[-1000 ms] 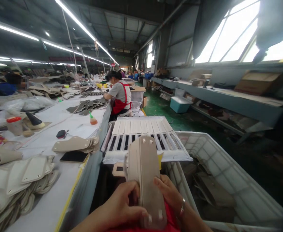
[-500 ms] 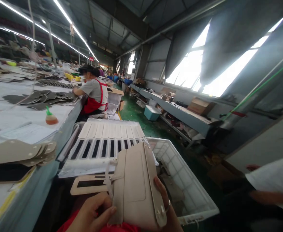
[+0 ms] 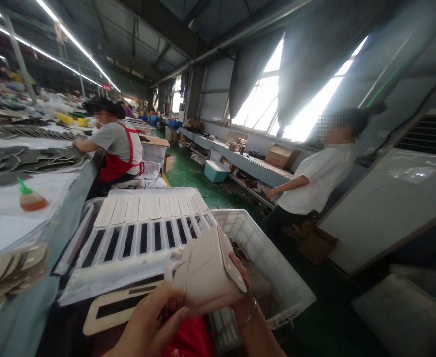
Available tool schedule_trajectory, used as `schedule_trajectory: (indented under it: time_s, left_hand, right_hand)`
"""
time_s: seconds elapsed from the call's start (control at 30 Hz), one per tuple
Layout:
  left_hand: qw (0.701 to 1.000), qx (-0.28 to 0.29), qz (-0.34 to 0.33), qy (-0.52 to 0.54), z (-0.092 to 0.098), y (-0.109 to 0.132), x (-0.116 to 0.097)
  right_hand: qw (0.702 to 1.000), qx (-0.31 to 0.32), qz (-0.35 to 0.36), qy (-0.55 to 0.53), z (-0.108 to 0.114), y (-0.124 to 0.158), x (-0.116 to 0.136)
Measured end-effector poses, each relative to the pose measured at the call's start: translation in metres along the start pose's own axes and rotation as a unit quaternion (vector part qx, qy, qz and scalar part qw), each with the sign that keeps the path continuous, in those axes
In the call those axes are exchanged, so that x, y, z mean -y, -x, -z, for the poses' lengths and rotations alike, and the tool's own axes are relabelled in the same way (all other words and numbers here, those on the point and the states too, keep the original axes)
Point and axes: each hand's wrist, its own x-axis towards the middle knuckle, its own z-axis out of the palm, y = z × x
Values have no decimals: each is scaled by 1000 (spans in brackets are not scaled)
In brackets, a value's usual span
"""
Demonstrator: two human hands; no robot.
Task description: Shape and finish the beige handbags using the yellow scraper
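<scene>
Low in the middle of the head view, both my hands hold a beige leather panel (image 3: 206,275) with flap tabs, folded over and tilted. My left hand (image 3: 154,322) pinches its lower left edge. My right hand (image 3: 242,287), a bangle on its wrist, wraps the panel's right side from behind. Beneath them lies a beige cut-out frame piece (image 3: 117,307) on my lap. Just beyond stands a board of beige strips (image 3: 143,218) laid in rows on a sheet.
A white plastic crate (image 3: 277,267) stands at my right. The long worktable (image 3: 13,198) on the left carries stacked beige pieces (image 3: 9,270) and a glue bottle (image 3: 30,198). A person in a red apron sits ahead; another in white stands at the right by a grey bench.
My head has turned right, bringing the person in white into view. The beige panel has gone from upright and flat to folded and tilted, and sits lower in my hands.
</scene>
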Motion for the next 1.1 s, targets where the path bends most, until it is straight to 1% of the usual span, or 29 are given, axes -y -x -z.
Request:
schedule_trajectory:
  time_s: [0.1, 0.17, 0.23, 0.3, 0.37, 0.43, 0.47, 0.53, 0.57, 0.63, 0.7, 0.73, 0.77, 0.8, 0.83, 0.9, 0.97, 1.0, 1.03, 1.1]
  left_hand:
    - [996, -30, -58, -52, 0, -9, 3]
    - [991, -24, -88, -96, -4, -13, 5]
    - [990, -22, -82, -110, -9, -16, 5]
    - [995, -33, -49, -82, -11, -18, 3]
    - [999, -39, -1, -27, -8, -21, 0]
    - [995, -51, 70, 41, -1, -26, 0]
    - [988, -64, 118, 80, 4, -28, 0]
    - [959, -103, 208, 165, 14, -30, 4]
    - [942, -120, 239, 205, 20, -31, 6]
    - [914, -140, 266, 274, 28, -29, 10]
    - [893, -155, 274, 322, 34, -26, 13]
    - [880, -166, 282, 345, 36, -24, 14]
    - [863, -181, 293, 369, 38, -23, 16]
    - [844, -198, 305, 394, 39, -22, 19]
    - [826, -215, 312, 417, 40, -22, 22]
    - [796, -250, 318, 450, 42, -23, 29]
    - [781, -274, 317, 463, 44, -25, 34]
    - [776, -281, 321, 464, 43, -27, 35]
    - [772, -281, 327, 466, 43, -28, 35]
    - [768, -269, 337, 474, 41, -29, 33]
  right_hand:
    - [998, 19, -30, -43, -16, 4, 7]
    - [997, 24, -53, -54, -30, 9, 9]
    - [997, 24, -55, -44, -43, 13, 7]
    - [999, 22, -35, -19, -56, 14, 3]
    - [999, 36, -8, 26, -68, 12, -1]
    - [994, 70, 5, 90, -79, 8, -5]
    - [988, 94, 11, 121, -85, 7, -6]
    - [974, 148, 33, 170, -96, 6, -5]
    - [964, 177, 49, 192, -100, 8, -4]
    - [940, 214, 106, 243, -102, 13, 1]
    - [914, 213, 180, 295, -95, 19, 5]
    - [904, 202, 209, 314, -89, 20, 7]
    - [899, 190, 222, 325, -81, 21, 7]
    - [901, 184, 210, 332, -72, 20, 5]
    - [907, 182, 172, 339, -63, 18, 2]
    - [920, 190, 44, 340, -48, 13, -7]
    - [928, 217, -76, 292, -42, 10, -17]
    - [934, 236, -107, 246, -43, 9, -22]
    - [941, 253, -114, 193, -46, 9, -24]
    - [957, 256, -90, 106, -58, 8, -25]
